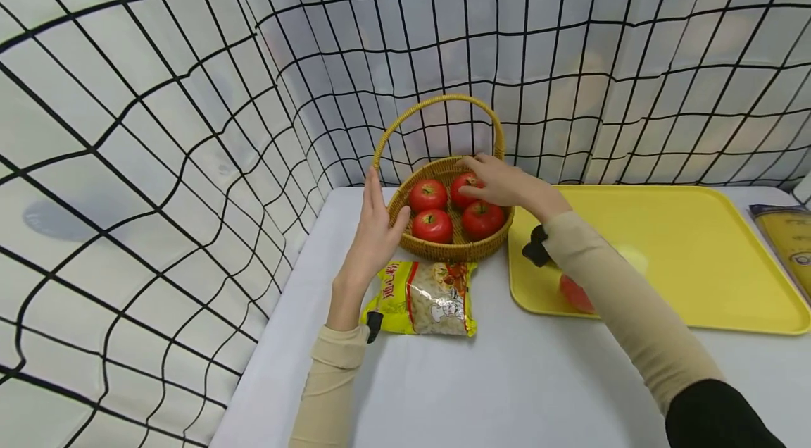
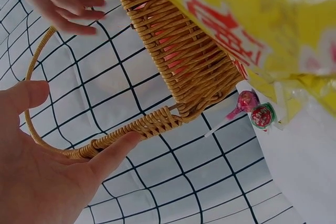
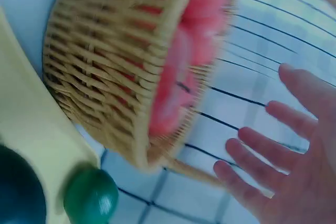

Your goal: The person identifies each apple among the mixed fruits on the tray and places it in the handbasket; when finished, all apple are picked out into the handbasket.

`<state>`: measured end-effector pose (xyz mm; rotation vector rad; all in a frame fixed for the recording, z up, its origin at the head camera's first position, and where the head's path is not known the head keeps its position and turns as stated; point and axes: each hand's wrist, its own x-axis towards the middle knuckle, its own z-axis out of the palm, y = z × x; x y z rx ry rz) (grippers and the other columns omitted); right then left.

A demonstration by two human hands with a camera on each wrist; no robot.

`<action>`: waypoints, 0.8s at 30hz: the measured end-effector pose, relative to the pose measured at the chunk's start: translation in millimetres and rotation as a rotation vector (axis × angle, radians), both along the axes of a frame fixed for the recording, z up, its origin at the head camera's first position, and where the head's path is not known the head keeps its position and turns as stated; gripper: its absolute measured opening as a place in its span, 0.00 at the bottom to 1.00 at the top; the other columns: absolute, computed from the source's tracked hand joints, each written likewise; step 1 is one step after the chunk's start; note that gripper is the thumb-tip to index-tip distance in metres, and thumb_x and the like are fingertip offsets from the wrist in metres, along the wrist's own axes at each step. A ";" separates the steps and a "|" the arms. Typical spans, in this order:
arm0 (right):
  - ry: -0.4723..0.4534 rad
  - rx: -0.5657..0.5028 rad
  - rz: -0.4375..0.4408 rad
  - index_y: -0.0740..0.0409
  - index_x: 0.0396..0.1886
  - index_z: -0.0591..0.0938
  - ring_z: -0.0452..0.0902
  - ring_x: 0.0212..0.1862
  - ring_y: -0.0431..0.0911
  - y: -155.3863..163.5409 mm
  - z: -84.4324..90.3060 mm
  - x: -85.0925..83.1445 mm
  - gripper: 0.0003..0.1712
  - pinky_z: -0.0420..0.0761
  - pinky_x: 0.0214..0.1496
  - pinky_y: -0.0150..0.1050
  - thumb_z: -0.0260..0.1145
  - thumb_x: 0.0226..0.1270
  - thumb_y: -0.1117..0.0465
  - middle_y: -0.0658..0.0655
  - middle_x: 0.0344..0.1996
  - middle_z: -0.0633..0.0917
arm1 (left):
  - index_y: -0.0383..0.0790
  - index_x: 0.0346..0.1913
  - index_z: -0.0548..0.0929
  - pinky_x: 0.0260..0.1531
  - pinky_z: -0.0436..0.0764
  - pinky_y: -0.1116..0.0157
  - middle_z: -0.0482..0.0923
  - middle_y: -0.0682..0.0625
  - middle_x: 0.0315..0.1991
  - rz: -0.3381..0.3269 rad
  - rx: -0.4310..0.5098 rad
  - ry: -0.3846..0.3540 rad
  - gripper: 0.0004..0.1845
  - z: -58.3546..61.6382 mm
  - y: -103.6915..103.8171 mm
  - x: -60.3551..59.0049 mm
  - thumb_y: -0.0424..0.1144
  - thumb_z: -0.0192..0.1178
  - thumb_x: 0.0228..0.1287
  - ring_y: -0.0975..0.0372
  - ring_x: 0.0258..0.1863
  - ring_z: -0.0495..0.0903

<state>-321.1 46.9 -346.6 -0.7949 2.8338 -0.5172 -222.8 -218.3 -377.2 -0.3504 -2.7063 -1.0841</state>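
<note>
In the lower centre of the head view, a yellow plastic packet of dry pasta [image 1: 423,297] lies flat on the white tabletop [image 1: 494,377], just in front of the round woven wicker basket with an arched handle [image 1: 443,247].

Above the packet, in the centre of the frame, the left hand [image 1: 375,233] stands on the left side of the basket. Its fingers are straight and relaxed and they grasp nothing. In the left wrist view the fingertips [image 2: 123,142] lie against the foot of the handle, where it joins the rim.

The basket holds four red tomatoes [image 1: 434,225]. They sit close together, two nearer and two farther, so there is no clear long axis.

The right hand [image 1: 493,179] comes from the right of the frame and is over the far right part of the basket. It covers part of the far right tomato [image 1: 461,189]. Its fingers are spread and only a little bent. I cannot tell if they touch the tomato, and the blurred right wrist view shows the palm empty. This hand is the nearer one to the tomatoes, which lie directly under it and a little to its left.

On the right of the frame, a yellow plastic tray [image 1: 697,258] lies just beside the basket.
</note>
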 end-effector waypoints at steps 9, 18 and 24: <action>0.172 -0.208 -0.180 0.51 0.76 0.68 0.64 0.75 0.61 91.1 22.1 112.4 0.31 0.68 0.73 0.66 0.56 0.80 0.44 0.62 0.74 0.69 | 0.49 0.81 0.22 0.82 0.49 0.47 0.18 0.53 0.84 0.001 0.003 -0.004 0.49 0.2 0.9 -0.4 0.54 0.48 0.81 0.52 0.85 0.31; 0.338 -0.306 -0.303 0.53 0.73 0.72 0.70 0.67 0.63 154.0 27.0 181.0 0.28 0.70 0.64 0.66 0.61 0.78 0.50 0.62 0.67 0.75 | 0.49 0.81 0.22 0.83 0.47 0.47 0.18 0.52 0.84 0.011 -0.004 -0.012 0.49 -0.8 0.9 0.3 0.54 0.47 0.81 0.52 0.85 0.30; 0.447 -0.302 -0.366 0.58 0.72 0.71 0.67 0.67 0.68 182.1 35.1 195.9 0.28 0.67 0.63 0.69 0.61 0.78 0.55 0.68 0.66 0.74 | 0.50 0.81 0.20 0.82 0.48 0.44 0.17 0.50 0.84 -0.006 -0.005 -0.020 0.50 0.7 1.6 -1.3 0.58 0.46 0.80 0.49 0.85 0.31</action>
